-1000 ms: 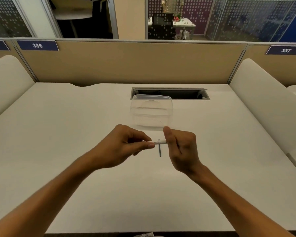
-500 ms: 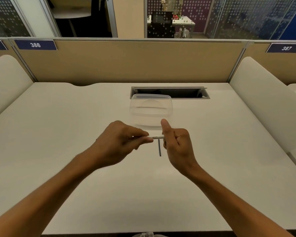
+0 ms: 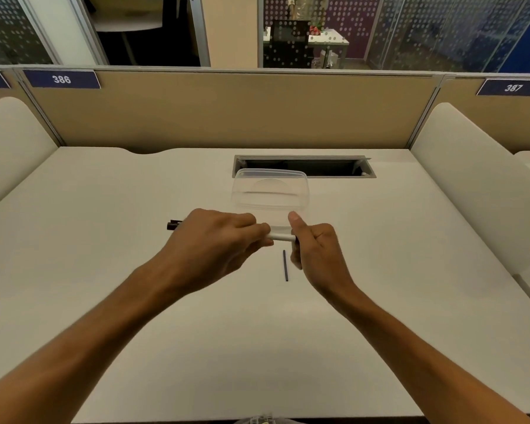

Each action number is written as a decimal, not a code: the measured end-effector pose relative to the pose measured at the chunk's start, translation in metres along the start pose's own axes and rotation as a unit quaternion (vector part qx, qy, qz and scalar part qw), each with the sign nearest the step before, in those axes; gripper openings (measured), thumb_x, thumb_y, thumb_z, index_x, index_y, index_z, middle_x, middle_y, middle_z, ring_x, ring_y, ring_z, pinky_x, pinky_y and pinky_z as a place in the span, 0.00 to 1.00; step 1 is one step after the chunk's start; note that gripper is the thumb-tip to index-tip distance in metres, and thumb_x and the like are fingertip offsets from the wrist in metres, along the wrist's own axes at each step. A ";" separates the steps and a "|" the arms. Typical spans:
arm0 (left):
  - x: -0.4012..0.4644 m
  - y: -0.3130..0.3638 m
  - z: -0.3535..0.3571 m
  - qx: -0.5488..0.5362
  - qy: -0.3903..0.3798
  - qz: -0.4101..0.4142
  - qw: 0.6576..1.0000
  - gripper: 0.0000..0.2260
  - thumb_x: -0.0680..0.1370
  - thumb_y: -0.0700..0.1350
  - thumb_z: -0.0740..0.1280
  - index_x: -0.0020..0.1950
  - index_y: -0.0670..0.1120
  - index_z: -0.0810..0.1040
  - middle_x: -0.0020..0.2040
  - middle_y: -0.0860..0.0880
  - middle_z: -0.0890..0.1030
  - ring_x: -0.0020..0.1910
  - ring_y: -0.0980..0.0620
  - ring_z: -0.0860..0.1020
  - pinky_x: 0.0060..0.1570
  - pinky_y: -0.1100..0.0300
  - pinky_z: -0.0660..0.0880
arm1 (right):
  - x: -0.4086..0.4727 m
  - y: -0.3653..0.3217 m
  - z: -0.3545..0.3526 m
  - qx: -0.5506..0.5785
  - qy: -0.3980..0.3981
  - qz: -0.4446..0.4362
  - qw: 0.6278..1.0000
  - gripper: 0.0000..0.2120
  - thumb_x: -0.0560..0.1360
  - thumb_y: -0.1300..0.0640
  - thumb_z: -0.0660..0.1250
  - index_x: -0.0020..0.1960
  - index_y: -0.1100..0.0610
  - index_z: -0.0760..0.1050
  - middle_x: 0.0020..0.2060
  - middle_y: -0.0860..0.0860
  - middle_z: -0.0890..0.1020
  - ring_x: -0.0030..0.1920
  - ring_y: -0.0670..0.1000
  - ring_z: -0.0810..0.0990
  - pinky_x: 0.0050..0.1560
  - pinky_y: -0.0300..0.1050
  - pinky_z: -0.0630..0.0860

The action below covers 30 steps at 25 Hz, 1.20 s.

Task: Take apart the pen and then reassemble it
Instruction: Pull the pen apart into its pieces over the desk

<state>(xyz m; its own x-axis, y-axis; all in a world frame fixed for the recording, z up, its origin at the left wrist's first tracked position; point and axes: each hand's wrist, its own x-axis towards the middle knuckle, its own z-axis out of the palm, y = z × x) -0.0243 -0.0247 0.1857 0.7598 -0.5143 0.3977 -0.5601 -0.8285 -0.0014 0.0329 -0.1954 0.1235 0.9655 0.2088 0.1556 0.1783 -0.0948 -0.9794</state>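
My left hand [image 3: 214,240] grips a white pen barrel [image 3: 283,238] held level above the desk. A dark end of the pen [image 3: 173,224] sticks out past the left side of that hand. My right hand [image 3: 315,249] pinches the barrel's right end, thumb pointing up. A thin dark refill [image 3: 285,265] lies on the white desk [image 3: 104,240] just below the two hands, pointing toward me. How the barrel's parts join is hidden by my fingers.
A clear plastic container [image 3: 270,194] stands just behind my hands. Behind it a cable slot [image 3: 303,166] is cut into the desk. A tan partition [image 3: 227,111] closes the back, with padded dividers [image 3: 471,179] at both sides.
Both hands rose slightly and stayed together on the barrel. The dark pen end now shows to the left of my left hand. The refill has not moved.
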 end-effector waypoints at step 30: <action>0.013 -0.012 -0.005 -0.067 -0.011 -0.035 0.997 0.15 0.79 0.52 0.63 0.46 0.44 0.83 0.30 0.49 0.80 0.23 0.51 0.73 0.25 0.59 0.71 | 0.011 -0.006 0.000 0.016 -0.029 -0.020 0.999 0.27 0.82 0.51 0.57 0.25 0.55 0.65 0.18 0.45 0.66 0.21 0.44 0.65 0.23 0.35 0.65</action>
<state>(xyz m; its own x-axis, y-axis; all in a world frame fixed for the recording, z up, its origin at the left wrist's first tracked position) -0.0092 -0.0203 0.1954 0.8053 -0.4615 0.3721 -0.5424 -0.8269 0.1484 0.0425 -0.1929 0.1315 0.9450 0.2677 0.1879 0.2094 -0.0537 -0.9764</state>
